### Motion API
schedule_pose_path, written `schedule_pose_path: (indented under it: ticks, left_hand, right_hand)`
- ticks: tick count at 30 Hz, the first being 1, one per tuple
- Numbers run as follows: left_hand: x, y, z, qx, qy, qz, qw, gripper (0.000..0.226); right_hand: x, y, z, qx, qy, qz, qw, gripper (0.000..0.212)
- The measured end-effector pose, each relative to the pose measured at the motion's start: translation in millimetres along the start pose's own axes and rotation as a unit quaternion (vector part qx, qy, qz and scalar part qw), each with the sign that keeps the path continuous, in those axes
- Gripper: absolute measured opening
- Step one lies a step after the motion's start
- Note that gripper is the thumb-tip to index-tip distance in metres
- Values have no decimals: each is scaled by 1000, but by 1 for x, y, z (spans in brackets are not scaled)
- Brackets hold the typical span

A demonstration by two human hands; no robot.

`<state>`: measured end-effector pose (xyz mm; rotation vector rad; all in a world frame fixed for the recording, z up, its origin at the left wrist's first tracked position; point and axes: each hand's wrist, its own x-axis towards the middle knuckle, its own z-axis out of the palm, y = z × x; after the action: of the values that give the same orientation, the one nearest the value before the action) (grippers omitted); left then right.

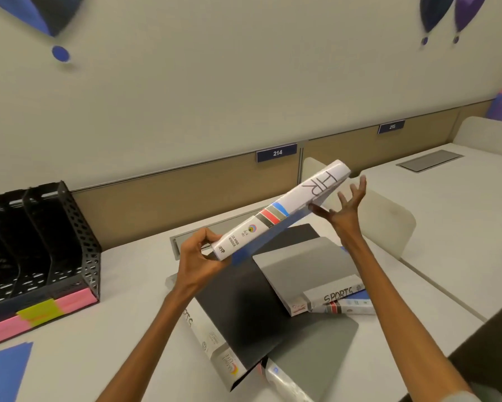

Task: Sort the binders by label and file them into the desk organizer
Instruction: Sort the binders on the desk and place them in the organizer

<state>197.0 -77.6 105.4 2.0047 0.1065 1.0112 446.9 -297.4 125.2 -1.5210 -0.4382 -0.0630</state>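
I hold a blue binder (284, 210) in the air above the desk, its white spine labelled "HR" turned up toward me. My left hand (199, 252) grips its near lower end. My right hand (345, 204) is spread with straight fingers under the far end, touching the cover. Below lies a pile of binders: a black one (244, 300), a grey one (307, 265) and one whose spine reads "SPORTS" (336, 298). The black mesh desk organizer (41, 242) stands at the left with upright slots.
Pink and yellow sticky labels (38, 311) run along the organizer's front base. A blue folder (3, 369) lies at the near left corner. A low partition (186, 192) with plate "214" (277, 153) backs the desk. White dividers (389, 224) stand to the right.
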Motion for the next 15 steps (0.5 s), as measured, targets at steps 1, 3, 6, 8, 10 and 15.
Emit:
schedule_pose_path:
  ticks: [1,3,6,8,10,15]
  left_hand:
    - [-1,-3,-4,6,-1,-1,1000,41]
    - [-4,-7,-8,18,-8,0,1000,42]
    - [-12,-13,-11,23,-7,-14,1000,42]
    - [-18,-16,-17,17,2,-34,999,41]
    - [-23,-17,-25,19,10,-39,999,41]
    - [-32,-18,-44,29,73,-33,996,45]
  right_hand:
    - [6,-8,2,-10,-10,-46,999,112]
    - [9,-16,10,-10,-58,-104,993,102]
    - [4,-23,26,-24,-119,-99,988,94]
    - [1,-25,36,-12,-108,-105,989,95]
    - [0,-26,44,2,-107,-116,988,95]
    - [-2,-41,79,20,-143,-147,979,95]
